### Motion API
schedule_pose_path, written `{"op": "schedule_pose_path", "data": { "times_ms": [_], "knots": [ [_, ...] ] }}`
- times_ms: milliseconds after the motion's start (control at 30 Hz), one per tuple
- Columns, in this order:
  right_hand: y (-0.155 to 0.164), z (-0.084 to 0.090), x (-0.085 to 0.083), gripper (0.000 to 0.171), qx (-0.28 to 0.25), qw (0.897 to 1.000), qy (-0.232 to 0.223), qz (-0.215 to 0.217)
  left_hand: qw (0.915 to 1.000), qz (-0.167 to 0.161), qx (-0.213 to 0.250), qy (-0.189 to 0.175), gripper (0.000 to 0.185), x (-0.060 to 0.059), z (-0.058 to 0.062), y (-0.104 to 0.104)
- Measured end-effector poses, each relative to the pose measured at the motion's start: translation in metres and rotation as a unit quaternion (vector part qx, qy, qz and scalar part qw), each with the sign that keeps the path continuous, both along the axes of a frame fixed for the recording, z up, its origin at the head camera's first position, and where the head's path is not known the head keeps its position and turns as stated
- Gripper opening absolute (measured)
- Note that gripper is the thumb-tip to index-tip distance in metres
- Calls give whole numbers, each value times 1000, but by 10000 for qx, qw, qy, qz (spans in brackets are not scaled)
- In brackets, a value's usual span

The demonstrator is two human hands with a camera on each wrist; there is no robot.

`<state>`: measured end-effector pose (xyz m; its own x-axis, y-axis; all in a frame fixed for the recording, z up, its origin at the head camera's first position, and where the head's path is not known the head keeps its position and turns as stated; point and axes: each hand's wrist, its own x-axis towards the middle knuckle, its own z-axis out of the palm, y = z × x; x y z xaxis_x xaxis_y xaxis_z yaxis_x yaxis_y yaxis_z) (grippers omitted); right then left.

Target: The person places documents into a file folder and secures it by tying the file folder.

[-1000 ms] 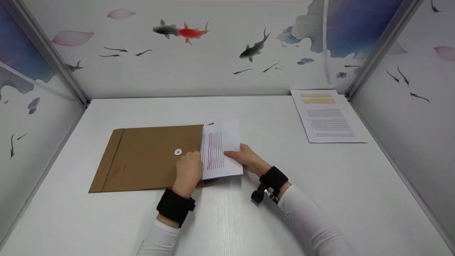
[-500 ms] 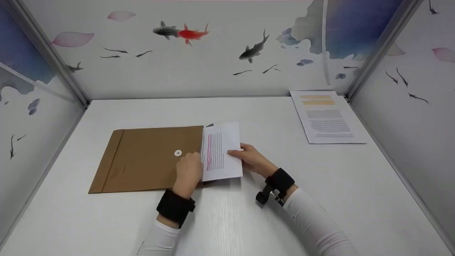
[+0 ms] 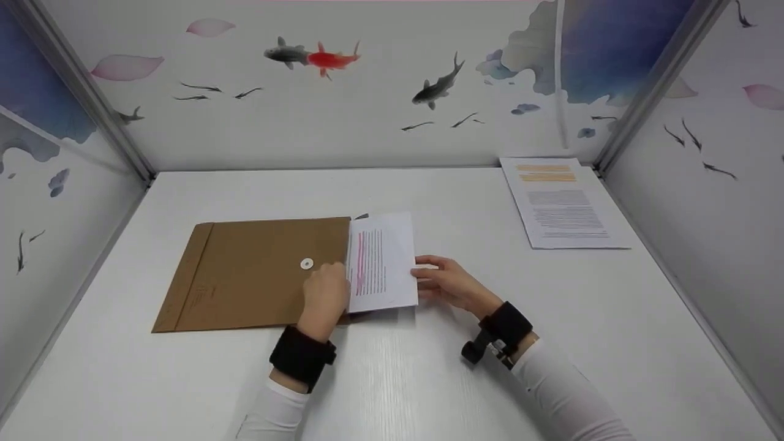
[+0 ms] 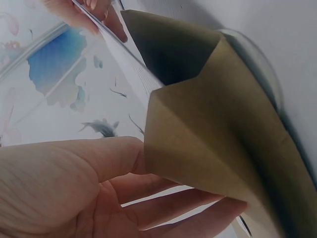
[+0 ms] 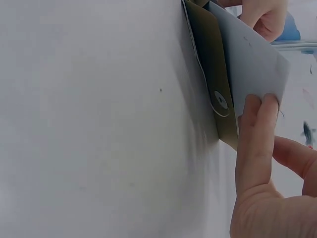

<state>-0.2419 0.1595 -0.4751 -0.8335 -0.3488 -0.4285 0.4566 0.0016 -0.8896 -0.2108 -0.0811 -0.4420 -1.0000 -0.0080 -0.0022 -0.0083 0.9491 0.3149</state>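
Since a second ago, the right hand (image 3: 452,283) has been drawn back toward 4 o'clock, off the printed sheet (image 3: 381,262), so that only its straightened fingertips (image 5: 257,106) touch the sheet's right edge. The sheet is seen half inside the mouth of the brown envelope (image 3: 251,274), which lies flat left of centre on the white bench (image 3: 429,380). The envelope's flap is pinched by the left hand (image 3: 323,296) with curled fingers. A second printed page (image 3: 560,202) lies at 2 o'clock, well apart.
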Motion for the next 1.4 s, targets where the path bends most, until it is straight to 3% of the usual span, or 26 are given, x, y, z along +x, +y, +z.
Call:
{"op": "schedule_pose_path", "data": {
  "times_ms": [267, 767, 1400],
  "knots": [
    [5, -3, 8, 51, -194, 9995, 36, 238, 10000, 41, -50, -69, 15, 1, 0, 0],
    [0, -1, 11, 52, -44, 9998, 138, 95, 9999, 7, -103, 0, 13, 1, 3, 1],
    [-20, 3, 10, 52, -263, 9991, 211, 253, 9989, -113, -165, 431, 11, 4, 3, 0]
  ]
}}
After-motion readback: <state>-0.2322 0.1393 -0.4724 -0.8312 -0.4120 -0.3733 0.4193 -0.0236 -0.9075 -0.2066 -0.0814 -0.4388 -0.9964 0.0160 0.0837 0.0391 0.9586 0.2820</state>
